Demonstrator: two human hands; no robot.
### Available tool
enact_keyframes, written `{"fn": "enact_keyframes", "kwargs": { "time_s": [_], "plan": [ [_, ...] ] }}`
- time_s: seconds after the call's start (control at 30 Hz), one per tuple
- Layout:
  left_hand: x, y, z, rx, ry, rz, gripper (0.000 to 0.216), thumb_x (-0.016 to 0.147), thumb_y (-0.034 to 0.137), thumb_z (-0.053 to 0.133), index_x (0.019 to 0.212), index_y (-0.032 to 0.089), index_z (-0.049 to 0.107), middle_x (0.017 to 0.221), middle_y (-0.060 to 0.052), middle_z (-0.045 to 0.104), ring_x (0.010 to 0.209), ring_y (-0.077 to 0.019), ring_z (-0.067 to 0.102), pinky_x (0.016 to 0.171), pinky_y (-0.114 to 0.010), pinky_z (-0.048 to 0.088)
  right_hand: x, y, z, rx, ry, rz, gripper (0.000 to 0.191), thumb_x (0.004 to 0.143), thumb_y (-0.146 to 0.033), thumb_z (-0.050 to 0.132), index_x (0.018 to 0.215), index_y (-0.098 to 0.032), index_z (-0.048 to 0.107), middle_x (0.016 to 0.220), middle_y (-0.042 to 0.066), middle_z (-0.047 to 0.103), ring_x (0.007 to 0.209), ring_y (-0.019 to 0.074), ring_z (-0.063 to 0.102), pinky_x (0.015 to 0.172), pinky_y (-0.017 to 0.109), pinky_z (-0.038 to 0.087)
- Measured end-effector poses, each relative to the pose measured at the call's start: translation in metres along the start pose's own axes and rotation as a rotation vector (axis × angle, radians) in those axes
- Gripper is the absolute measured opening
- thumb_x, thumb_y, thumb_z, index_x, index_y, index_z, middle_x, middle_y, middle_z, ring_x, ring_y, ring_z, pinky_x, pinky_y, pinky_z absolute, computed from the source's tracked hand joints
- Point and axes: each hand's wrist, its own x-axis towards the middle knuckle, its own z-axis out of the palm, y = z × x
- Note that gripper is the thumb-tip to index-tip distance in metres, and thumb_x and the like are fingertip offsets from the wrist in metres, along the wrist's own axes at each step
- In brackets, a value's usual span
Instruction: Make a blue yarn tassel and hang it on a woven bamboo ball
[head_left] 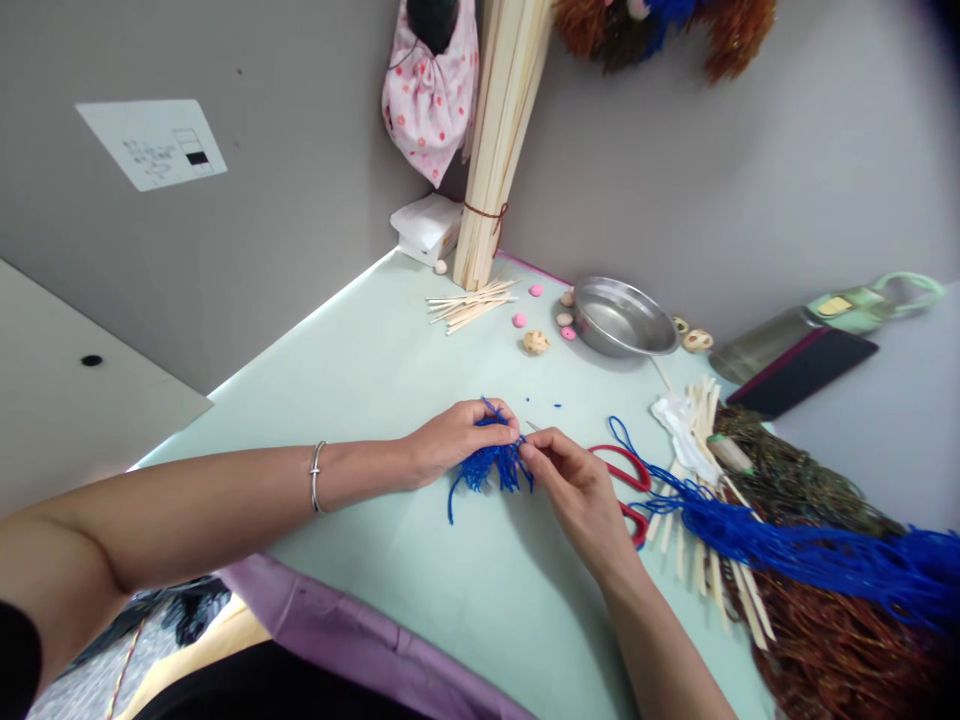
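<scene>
A small bunch of blue yarn, with loose strands hanging down like a fringe, is pinched between the thumb and fingers of my left hand. My right hand has its thumb and forefinger closed at the right edge of the same bunch, on the yarn strands. Red-handled scissors lie on the table just beyond my right hand, which covers their middle. A thin pointed metal tip shows above my right fingertips; I cannot tell whether it belongs to the scissors. Tiny blue yarn scraps lie behind the hands.
Long blue yarn, brown yarn and flat wooden sticks fill the right side. Farther back are a metal bowl, thin sticks, pink discs, a bundle of wood strips and a bottle.
</scene>
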Motion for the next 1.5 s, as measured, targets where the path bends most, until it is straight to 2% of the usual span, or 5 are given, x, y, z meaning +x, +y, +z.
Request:
{"fn": "enact_keyframes", "kwargs": {
  "time_s": [0.4,0.63,0.93,1.23,1.5],
  "plan": [
    [-0.0033,0.0013,-0.0010,0.174,-0.023,-0.010,0.029,0.077,0.043,0.067,0.083,0.017,0.055,0.055,0.006,0.046,0.050,-0.0066,0.039,0.048,-0.019,0.028,0.0014,0.0011,-0.0040,0.058,0.185,0.003,0.025,0.095,-0.043,0.051,0.087,-0.021,0.058,0.064,-0.003,0.052,0.057,0.0117,0.043,0.057,0.025,0.035],
    [-0.0043,0.0020,0.0001,0.251,-0.052,0.073,0.019,0.079,0.034,0.065,0.084,0.017,0.059,0.073,0.001,0.058,0.061,-0.0080,0.048,0.058,-0.021,0.036,0.0004,0.0018,-0.0010,-0.053,-0.035,0.025,0.036,0.094,-0.044,0.052,0.068,-0.019,0.053,0.062,-0.003,0.048,0.060,0.0117,0.040,0.055,0.025,0.030],
    [-0.0037,0.0011,0.0002,0.108,-0.034,0.046,0.017,0.078,0.031,0.066,0.085,0.018,0.056,0.059,0.006,0.051,0.051,-0.0067,0.046,0.050,-0.018,0.034,0.0017,0.0025,0.0019,0.163,0.113,0.008,0.018,0.086,-0.036,0.067,0.082,-0.020,0.059,0.064,-0.005,0.050,0.055,0.0090,0.038,0.050,0.023,0.028],
    [-0.0051,0.0037,0.0025,0.096,-0.014,0.011,0.022,0.077,0.035,0.068,0.082,0.018,0.056,0.058,0.005,0.051,0.051,-0.0061,0.046,0.049,-0.017,0.032,0.0013,0.0052,-0.0018,0.194,0.199,0.065,0.023,0.085,-0.040,0.068,0.080,-0.019,0.061,0.059,-0.006,0.045,0.051,0.0075,0.033,0.047,0.022,0.023],
    [-0.0032,0.0059,0.0030,-0.136,-0.059,-0.042,0.022,0.079,0.032,0.067,0.085,0.018,0.051,0.075,0.002,0.057,0.053,-0.0047,0.050,0.054,-0.018,0.038,0.0041,0.0086,-0.0024,0.245,0.192,0.061,0.022,0.082,-0.037,0.072,0.081,-0.019,0.059,0.061,-0.004,0.054,0.049,0.0077,0.037,0.046,0.022,0.023]
  ]
}}
